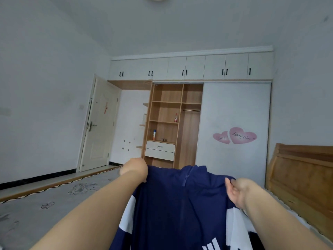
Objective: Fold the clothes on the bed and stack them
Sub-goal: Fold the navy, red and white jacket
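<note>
Left hand [135, 170] and right hand [237, 191] each grip the navy jacket [180, 204] raised above the bed [54, 204].

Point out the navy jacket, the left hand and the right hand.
navy jacket [180, 204]: head view, chest panel below the zip.
left hand [136, 169]: head view, back of the hand.
right hand [237, 191]: head view, palm.

The bed [45, 204] fills the lower left of the view, covered by a grey sheet [32, 213] printed with darker grey motifs. A patterned trim runs along its far edge. On the right, a wooden headboard [302, 172] stands at the head of the bed. The bare stretch of sheet on the left carries nothing but its printed pattern.
</note>
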